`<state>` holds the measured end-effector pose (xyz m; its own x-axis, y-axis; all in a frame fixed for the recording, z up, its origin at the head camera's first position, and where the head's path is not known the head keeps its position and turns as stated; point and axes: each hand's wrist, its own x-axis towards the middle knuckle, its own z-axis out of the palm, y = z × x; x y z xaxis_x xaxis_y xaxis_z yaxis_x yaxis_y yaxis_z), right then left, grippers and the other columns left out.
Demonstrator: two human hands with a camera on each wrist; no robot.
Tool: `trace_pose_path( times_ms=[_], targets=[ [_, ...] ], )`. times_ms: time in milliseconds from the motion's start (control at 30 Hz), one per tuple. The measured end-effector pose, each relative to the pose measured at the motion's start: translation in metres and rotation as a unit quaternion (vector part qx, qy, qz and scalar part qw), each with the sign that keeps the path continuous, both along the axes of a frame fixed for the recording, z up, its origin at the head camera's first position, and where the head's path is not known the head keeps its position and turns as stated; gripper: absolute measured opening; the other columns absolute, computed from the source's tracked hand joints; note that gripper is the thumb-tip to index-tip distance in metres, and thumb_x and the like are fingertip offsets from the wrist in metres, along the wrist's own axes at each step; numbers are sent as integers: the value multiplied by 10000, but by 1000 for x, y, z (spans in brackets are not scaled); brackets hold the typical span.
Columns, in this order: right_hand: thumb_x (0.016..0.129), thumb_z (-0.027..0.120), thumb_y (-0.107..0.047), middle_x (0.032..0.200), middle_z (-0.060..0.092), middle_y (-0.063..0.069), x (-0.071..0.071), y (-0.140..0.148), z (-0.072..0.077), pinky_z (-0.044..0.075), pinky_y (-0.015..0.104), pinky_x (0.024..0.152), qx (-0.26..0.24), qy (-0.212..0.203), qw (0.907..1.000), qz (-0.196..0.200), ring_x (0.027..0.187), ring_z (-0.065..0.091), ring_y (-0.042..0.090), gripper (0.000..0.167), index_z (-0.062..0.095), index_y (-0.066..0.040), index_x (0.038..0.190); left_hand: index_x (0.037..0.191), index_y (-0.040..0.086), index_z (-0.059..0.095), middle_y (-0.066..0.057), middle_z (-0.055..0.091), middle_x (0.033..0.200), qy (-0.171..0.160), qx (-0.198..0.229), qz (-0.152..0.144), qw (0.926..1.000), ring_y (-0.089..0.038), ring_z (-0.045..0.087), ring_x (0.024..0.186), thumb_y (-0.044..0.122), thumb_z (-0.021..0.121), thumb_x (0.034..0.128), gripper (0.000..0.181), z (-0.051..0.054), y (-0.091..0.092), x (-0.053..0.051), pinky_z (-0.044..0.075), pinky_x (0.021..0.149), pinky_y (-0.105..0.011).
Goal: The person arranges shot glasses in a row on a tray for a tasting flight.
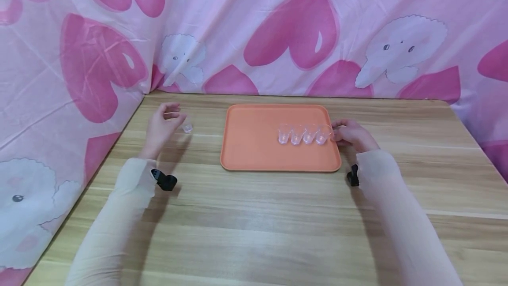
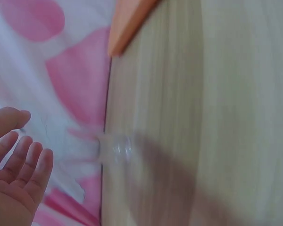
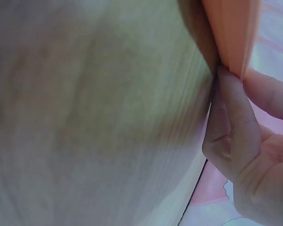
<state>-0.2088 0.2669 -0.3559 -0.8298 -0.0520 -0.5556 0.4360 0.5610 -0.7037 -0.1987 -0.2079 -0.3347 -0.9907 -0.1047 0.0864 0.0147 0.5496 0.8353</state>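
My left hand (image 1: 162, 125) hovers at the far left of the table, fingers loosely bent. Just beyond its fingertips stands a small clear cup (image 1: 187, 127) on the wood. In the left wrist view a gap shows between the hand (image 2: 19, 174) and the blurred cup (image 2: 121, 149). An orange tray (image 1: 254, 153) lies flat in the middle of the table. Several more clear cups (image 1: 296, 136) stand upright in a row on its right half. With thumb and fingers my right hand (image 1: 351, 135) pinches the tray's right rim, seen closely as the orange edge (image 3: 233, 37) in the right wrist view.
The wooden table (image 1: 254, 224) runs back to a pink curtain (image 1: 222, 25) with hearts, which also hangs along the left edge. A black wrist strap piece (image 1: 164, 181) sticks out from the left sleeve, and another (image 1: 352, 175) from the right sleeve.
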Motion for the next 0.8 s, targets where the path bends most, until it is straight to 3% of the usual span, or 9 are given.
trace_pose_path(
  times_ms=[100, 200, 433, 800],
  targets=[
    [895, 511, -64, 1341, 434, 185, 0, 0, 0, 427, 422, 1080, 16, 32, 10000, 5, 1076, 512, 236, 564, 318, 36, 1415, 1354, -19, 455, -219, 524, 1346, -102, -73, 68, 9999, -336, 528, 1210, 182, 602, 931, 491, -4, -9, 1, 442, 858, -111],
    [894, 512, -60, 1338, 436, 182, 0, 0, 0, 426, 425, 1082, 0, 39, 10000, -2, 1075, 513, 234, 561, 322, 33, 1414, 1370, -11, 442, -232, 509, 1349, -255, -99, 57, 9996, -345, 516, 1224, 210, 596, 936, 511, -7, -15, 1, 396, 771, -38],
    [893, 505, -58, 1328, 448, 189, 0, 1, 0, 416, 453, 1095, 35, 88, 9999, 89, 1061, 534, 228, 550, 333, 37, 1406, 1407, 17, 393, -211, 478, 1364, -802, -149, -100, 9966, -318, 490, 1237, 249, 597, 939, 561, -15, -22, -1, 435, 708, -51],
    [886, 512, -61, 1273, 482, 169, 1, 1, 1, 453, 417, 1061, 32, 194, 9997, 141, 988, 560, 169, 544, 342, 48, 1392, 1452, 25, 341, -217, 450, 1400, -1072, -79, -503, 9929, -326, 474, 1256, 221, 597, 940, 605, -19, -21, -4, 442, 677, -20]
  ],
)
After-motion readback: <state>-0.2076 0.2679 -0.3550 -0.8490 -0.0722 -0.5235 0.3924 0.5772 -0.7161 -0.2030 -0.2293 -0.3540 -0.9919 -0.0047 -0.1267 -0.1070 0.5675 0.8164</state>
